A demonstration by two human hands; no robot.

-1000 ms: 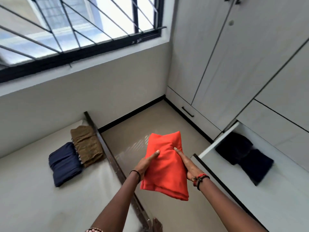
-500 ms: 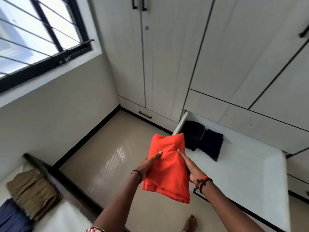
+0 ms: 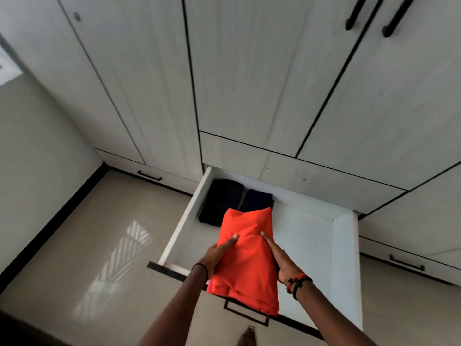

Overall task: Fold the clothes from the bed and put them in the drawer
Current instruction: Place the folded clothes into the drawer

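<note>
White drawer (image 3: pixel 184 222) (two dark garments (image 3: pixel 222 201) inside)

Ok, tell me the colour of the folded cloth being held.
The folded cloth is plain bright orange-red, seen in the head view.

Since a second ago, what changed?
The folded orange garment was carried from beside the bed to over the open drawer, the view turning with it. Nothing taken or released: left hand and right hand hold it as before. The black garment and navy garment in the drawer stayed put.
</note>
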